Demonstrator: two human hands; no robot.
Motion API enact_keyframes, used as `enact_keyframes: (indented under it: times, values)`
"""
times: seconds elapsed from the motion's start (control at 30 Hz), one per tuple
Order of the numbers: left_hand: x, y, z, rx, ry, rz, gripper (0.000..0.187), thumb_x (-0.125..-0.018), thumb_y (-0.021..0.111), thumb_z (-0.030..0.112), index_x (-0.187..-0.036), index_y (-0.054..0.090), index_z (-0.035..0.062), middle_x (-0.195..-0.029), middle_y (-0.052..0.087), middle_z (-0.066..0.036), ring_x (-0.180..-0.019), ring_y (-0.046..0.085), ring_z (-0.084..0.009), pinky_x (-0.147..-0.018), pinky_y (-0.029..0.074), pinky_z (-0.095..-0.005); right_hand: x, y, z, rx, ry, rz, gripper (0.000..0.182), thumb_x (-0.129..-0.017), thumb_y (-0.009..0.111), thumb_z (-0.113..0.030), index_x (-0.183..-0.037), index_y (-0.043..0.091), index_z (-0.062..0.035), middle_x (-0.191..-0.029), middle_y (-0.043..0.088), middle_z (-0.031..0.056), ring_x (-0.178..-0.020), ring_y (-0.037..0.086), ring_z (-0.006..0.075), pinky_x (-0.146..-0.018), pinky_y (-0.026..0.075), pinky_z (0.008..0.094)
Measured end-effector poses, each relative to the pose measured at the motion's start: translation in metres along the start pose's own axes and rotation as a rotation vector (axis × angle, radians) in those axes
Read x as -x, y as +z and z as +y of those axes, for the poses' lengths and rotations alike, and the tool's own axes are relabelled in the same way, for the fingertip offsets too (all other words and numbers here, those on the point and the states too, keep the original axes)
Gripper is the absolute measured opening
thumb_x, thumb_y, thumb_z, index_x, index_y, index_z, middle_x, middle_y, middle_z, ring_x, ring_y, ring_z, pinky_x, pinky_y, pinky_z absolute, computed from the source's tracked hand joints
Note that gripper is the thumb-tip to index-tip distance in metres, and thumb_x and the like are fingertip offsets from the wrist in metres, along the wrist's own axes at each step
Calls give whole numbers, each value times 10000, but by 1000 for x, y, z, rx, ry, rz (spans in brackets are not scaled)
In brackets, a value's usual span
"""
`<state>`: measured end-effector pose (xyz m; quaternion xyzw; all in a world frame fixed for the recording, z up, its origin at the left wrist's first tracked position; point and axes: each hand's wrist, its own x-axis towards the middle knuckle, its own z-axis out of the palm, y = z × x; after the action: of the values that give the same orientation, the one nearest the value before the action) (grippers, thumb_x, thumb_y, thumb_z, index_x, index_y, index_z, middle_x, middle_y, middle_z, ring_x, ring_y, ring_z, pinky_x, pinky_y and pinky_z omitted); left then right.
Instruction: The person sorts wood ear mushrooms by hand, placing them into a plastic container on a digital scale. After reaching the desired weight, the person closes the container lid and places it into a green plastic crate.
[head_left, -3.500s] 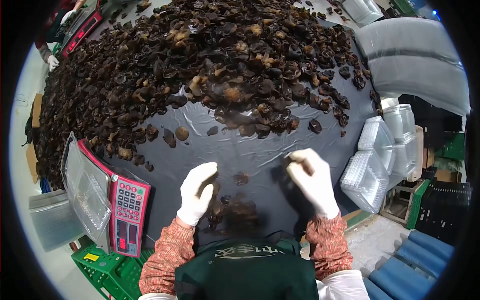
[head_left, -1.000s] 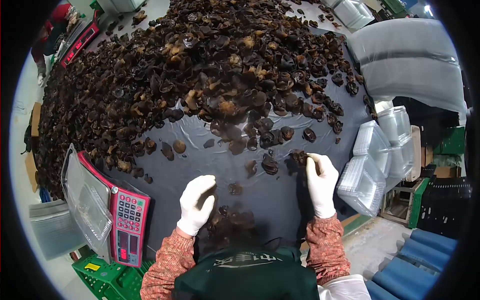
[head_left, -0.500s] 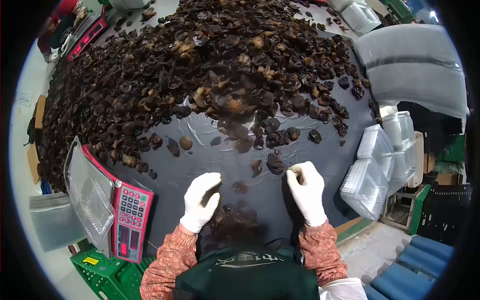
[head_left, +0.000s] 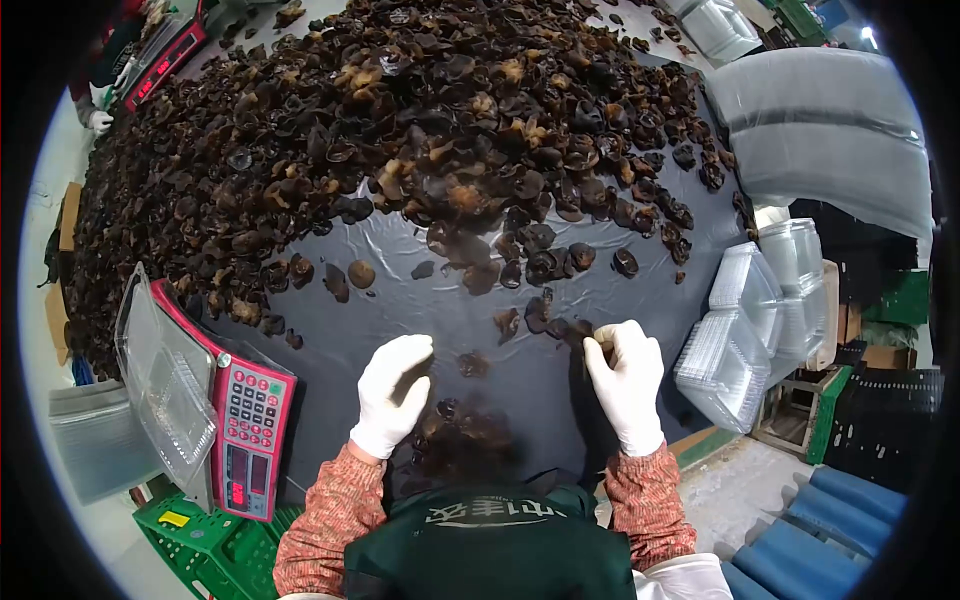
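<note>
A big heap of dark brown mushroom-like pieces [head_left: 400,130] covers the far part of the dark table sheet [head_left: 370,290]. My left hand [head_left: 393,393], in a white glove, is held over the sheet with thumb and fingers apart and nothing between them. My right hand [head_left: 626,380], gloved too, has its fingertips closed at the edge of a dark piece [head_left: 567,328] lying on the sheet. Closer to my body, between the hands, lies a small blurred group of pieces [head_left: 465,440].
A red scale [head_left: 255,420] with a clear tray [head_left: 165,380] on it stands at left. Stacked clear containers [head_left: 725,365] are at right, near blue rolls [head_left: 830,530]. Green crates [head_left: 190,540] sit lower left. A co-worker's gloved hand [head_left: 100,122] shows beside another scale [head_left: 165,60].
My right hand has shifted slightly right, and the dark piece near it now looks stretched toward its fingertips. My left hand has moved slightly left and up. The view has shifted a little.
</note>
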<state>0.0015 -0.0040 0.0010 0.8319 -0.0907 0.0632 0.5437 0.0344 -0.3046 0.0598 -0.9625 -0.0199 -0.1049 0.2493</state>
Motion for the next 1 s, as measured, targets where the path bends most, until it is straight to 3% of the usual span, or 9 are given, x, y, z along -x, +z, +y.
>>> enact_keyframes:
  times: [0.1, 0.13, 0.33, 0.47, 0.53, 0.6, 0.67, 0.73, 1.0]
  values:
    - [3, -1, -1, 13, -19, -6, 358, -815, 672, 46, -1171, 703, 23, -1206, 704, -146, -1158, 644, -332, -1019, 499, -412, 7, -15, -17, -314, 83, -209, 115, -801, 782, -54, -839, 673, -43, -703, 581, 18, -565, 498, 105, -550, 404, 286]
    - [3, -1, -1, 19, -23, -8, 355, -823, 667, 63, -1174, 702, 22, -1209, 703, -146, -1160, 643, -333, -1020, 497, -413, 8, -17, -17, -426, 42, -412, 196, -785, 832, -167, -905, 696, -92, -725, 623, 31, -581, 583, 165, -550, 459, 305]
    - [3, -1, -3, 57, -21, -9, 356, -846, 638, 115, -1185, 703, 26, -1223, 700, -146, -1166, 638, -336, -1027, 490, -423, -7, 37, -51, -7, -154, -27, 356, -764, 859, -294, -992, 705, -69, -737, 635, 49, -593, 584, 205, -578, 460, 337]
    - [3, -1, -4, 23, -19, -10, 355, -853, 638, 129, -1186, 703, 26, -1223, 699, -150, -1168, 637, -340, -1028, 489, -426, 6, 64, -41, 90, -246, -47, 198, -795, 809, -206, -904, 684, -97, -750, 658, 53, -594, 592, 250, -589, 455, 351]
    - [0, -3, -3, 38, 10, -5, 351, -874, 641, 166, -1189, 702, 24, -1222, 699, -151, -1169, 638, -344, -1024, 491, -427, 15, 41, -57, -224, -301, -103, 141, -777, 808, -127, -865, 698, -116, -714, 644, 33, -559, 579, 227, -559, 444, 344]
    - [-1, -2, -3, 55, 18, -11, 350, -883, 640, 182, -1189, 701, 23, -1222, 700, -150, -1167, 639, -344, -1022, 492, -427, 22, 15, -64, -407, -257, -435, 192, -760, 837, -163, -912, 726, -126, -694, 626, 20, -545, 560, 208, -548, 439, 341]
    - [4, 0, -6, 70, -15, -14, 348, -884, 641, 183, -1187, 701, 23, -1223, 701, -147, -1164, 640, -341, -1019, 494, -425, 12, 24, -47, -171, -363, -192, 302, -737, 873, -221, -985, 734, -121, -701, 584, 7, -570, 549, 195, -559, 435, 329]
    - [3, -1, -6, 56, -5, -12, 346, -872, 645, 158, -1186, 702, 25, -1224, 701, -144, -1164, 640, -338, -1018, 494, -424, 5, 40, -32, -25, -103, -31, 336, -761, 855, -216, -1038, 702, -103, -738, 569, 21, -600, 556, 203, -580, 439, 338]
    - [1, -1, -1, 28, -24, -14, 364, -814, 651, 65, -1172, 706, 29, -1218, 704, -144, -1158, 642, -338, -1024, 494, -422, 10, 49, -29, 22, -216, -53, 253, -803, 810, -166, -1028, 709, -113, -802, 616, 51, -630, 549, 247, -623, 437, 363]
